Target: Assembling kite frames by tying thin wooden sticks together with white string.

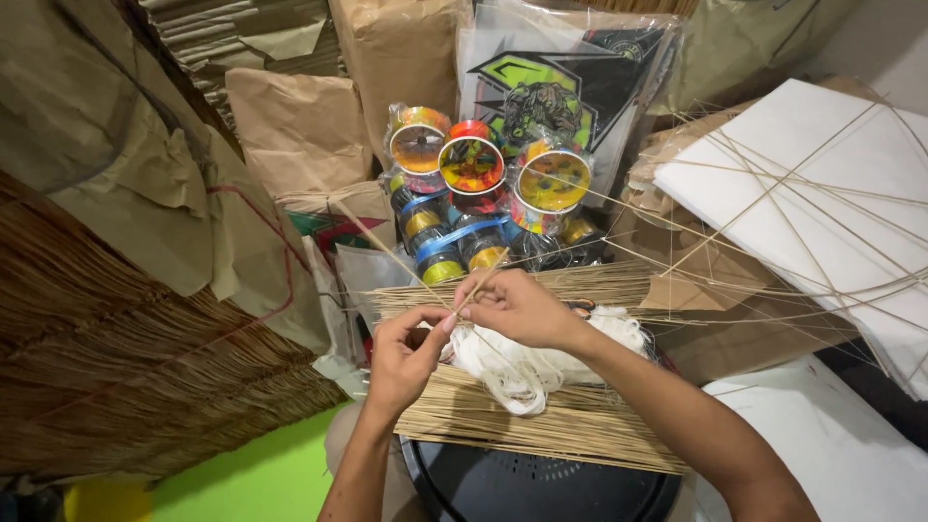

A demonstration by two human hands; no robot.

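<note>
Black round container [541,488] nearest me, a bundle of thin sticks [541,420] across it with white string [512,372] on top; above these, I note left hand [404,356] and right hand [517,307] fingers pinching one thin stick [387,249], colourful spools [474,164] beyond.

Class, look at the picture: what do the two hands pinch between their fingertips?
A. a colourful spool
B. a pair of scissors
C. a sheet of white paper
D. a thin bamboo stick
D: the left hand and right hand meet on a thin stick that slants up to the left, above the white string.
</note>
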